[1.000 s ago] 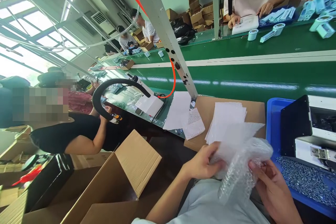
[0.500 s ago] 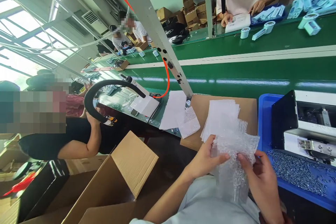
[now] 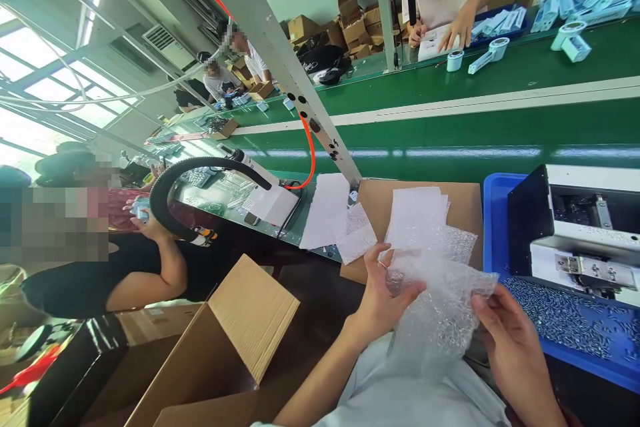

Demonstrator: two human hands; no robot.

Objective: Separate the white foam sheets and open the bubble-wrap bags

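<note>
As we hold one piece of bubble wrap over our lap, the left hand's grip pinches its left side and the right hand's grip its upper right corner. From the wrap, we see one cardboard sheet at twelve o'clock under an uncountable white pile; at three, one blue tray with one machine; at nine, one open box.

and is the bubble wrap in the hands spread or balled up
Spread, though crinkled: the bubble wrap reaches from the left hand to the right hand.
</note>
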